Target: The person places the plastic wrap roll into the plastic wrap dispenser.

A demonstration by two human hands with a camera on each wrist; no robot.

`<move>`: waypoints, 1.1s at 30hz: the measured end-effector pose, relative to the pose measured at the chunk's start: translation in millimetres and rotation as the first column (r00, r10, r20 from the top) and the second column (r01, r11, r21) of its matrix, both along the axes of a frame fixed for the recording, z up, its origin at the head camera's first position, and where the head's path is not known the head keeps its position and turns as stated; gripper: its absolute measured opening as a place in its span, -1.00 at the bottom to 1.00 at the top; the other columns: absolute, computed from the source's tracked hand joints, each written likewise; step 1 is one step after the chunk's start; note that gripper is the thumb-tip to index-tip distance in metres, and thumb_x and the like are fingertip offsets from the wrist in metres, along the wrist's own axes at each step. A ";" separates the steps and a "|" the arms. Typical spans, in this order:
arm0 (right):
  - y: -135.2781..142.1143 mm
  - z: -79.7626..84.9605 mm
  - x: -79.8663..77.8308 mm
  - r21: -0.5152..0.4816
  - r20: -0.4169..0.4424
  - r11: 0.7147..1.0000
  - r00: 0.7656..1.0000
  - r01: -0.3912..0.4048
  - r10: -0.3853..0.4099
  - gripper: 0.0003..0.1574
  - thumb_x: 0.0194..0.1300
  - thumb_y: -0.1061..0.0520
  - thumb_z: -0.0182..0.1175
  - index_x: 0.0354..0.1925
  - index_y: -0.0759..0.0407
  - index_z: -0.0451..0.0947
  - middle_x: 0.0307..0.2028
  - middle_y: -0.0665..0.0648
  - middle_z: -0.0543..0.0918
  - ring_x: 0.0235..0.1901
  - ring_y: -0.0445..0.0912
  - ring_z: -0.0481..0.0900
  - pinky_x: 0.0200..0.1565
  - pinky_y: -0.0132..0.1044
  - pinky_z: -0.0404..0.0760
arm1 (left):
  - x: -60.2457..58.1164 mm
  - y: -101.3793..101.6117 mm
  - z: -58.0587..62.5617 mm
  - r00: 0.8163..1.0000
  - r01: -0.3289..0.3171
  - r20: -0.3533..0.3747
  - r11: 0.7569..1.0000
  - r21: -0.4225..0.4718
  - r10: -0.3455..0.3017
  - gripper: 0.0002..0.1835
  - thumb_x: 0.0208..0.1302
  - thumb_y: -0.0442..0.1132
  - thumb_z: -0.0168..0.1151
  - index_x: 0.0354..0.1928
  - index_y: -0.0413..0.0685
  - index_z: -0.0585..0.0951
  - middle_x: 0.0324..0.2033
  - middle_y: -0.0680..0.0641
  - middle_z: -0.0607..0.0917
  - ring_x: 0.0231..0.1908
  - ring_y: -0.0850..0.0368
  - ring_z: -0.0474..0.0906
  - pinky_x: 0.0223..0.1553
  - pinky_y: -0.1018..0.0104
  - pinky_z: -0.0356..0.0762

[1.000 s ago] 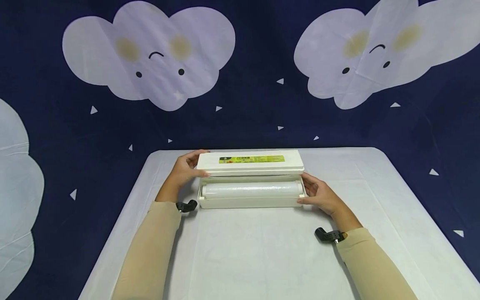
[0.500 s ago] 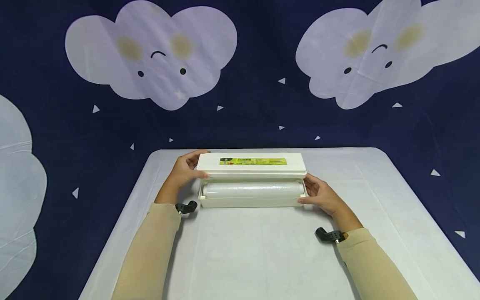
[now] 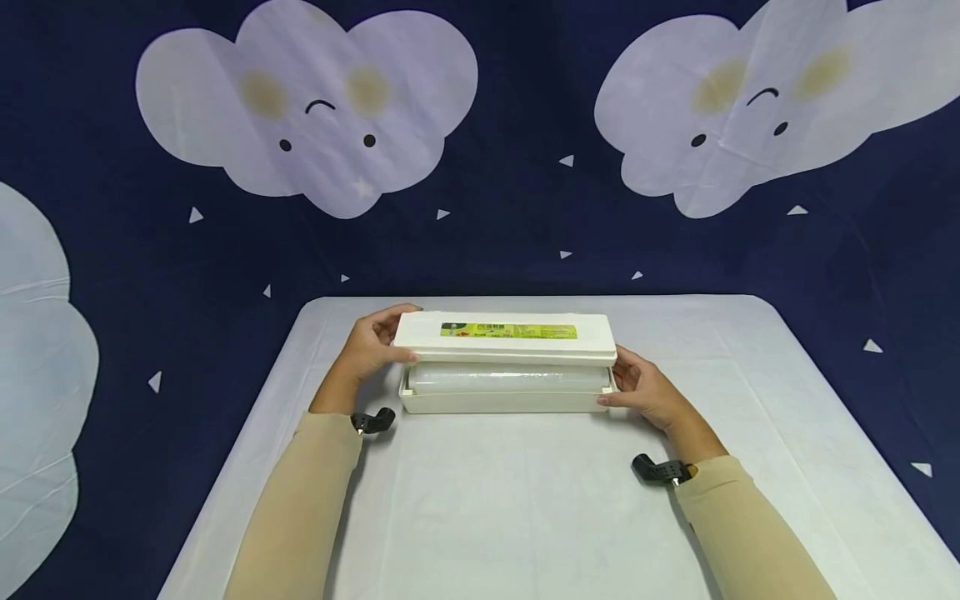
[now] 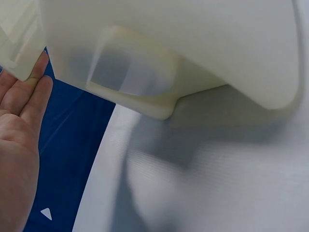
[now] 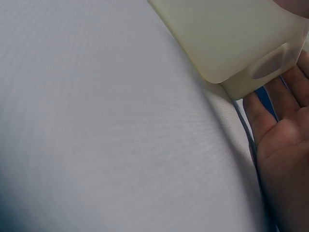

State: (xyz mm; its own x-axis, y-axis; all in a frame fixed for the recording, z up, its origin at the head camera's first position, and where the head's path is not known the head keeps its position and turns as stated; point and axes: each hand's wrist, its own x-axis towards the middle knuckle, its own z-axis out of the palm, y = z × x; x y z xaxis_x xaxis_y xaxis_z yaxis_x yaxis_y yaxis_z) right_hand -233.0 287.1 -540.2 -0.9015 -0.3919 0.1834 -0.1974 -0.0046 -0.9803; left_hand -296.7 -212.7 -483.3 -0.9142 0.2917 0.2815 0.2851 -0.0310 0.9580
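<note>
A white plastic cling film box [image 3: 510,403] sits near the far side of the table, with a roll of cling film [image 3: 510,379] lying inside it. Over its back part is the white lid [image 3: 506,346], which bears a yellow-green label [image 3: 510,331]. My left hand [image 3: 375,346] grips the lid's left end, thumb at the front edge and fingers behind. At the other end, my right hand [image 3: 641,387] holds the box, its thumb on the front right corner. In the left wrist view the lid [image 4: 17,34] stands apart from the box [image 4: 193,34].
A white cloth covers the table [image 3: 517,500]. Behind it hangs a dark blue curtain [image 3: 510,242] printed with clouds and small triangles. Black wrist cameras [image 3: 373,421] sit on both wrists.
My left hand has brought the lid forward and down, so it covers more of the roll. My right hand has stayed on the box's right end.
</note>
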 end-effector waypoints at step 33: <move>-18.1 23.9 -8.2 0.094 -0.176 0.989 0.980 0.115 -0.098 0.36 0.13 0.51 0.52 0.67 0.23 -0.04 0.53 0.36 0.21 0.46 -0.07 0.29 0.30 -0.42 0.40 | 20.4 -1.6 -4.6 1.000 0.001 -0.003 0.999 -0.042 -0.001 -0.08 -0.24 -0.67 0.67 0.33 -0.33 0.58 0.21 -0.22 0.65 0.21 -0.06 0.57 0.32 0.23 0.45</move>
State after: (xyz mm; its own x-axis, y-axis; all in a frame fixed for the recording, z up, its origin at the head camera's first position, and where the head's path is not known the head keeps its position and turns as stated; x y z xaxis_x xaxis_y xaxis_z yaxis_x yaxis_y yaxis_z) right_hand -241.2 269.0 -516.2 -0.8982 -0.3202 0.3010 -0.3551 0.1253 -0.9264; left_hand -276.3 -214.3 -487.9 -0.9130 0.3045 0.2716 0.2880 0.0093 0.9576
